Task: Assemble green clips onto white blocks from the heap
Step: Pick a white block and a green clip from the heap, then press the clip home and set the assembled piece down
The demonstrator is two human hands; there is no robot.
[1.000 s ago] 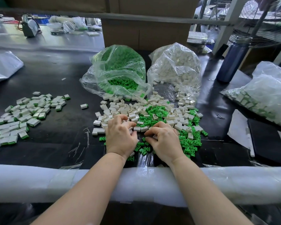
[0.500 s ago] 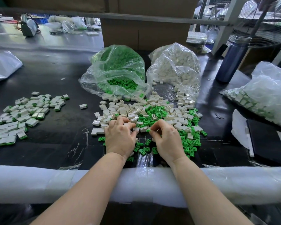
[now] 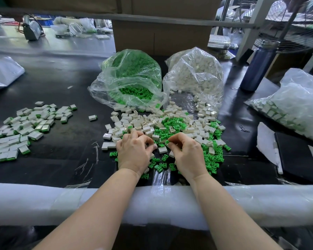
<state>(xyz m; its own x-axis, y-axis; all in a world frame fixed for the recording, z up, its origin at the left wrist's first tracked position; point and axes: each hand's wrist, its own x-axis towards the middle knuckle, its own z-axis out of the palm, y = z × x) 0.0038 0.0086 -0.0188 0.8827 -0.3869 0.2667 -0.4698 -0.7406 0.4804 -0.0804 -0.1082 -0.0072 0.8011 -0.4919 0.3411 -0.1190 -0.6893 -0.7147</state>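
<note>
Pinching a green clip (image 3: 167, 142), right hand (image 3: 187, 156) fingers curl; left hand (image 3: 134, 152) fingers grip a white block (image 3: 154, 146).

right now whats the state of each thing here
left hand: curled over the heap, hold unclear
right hand: pinching a green clip
green bag: open, clips spilling
white bag: open, blocks spilling
finished pile: clips fitted
bottle: upright, capped

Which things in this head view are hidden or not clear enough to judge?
- Left hand: whether it holds a white block; curled fingers hide it.
- Green clip at the right hand: shape too small.
- Parts under both palms: covered.
- Right-side bag: cut by the edge.
</note>
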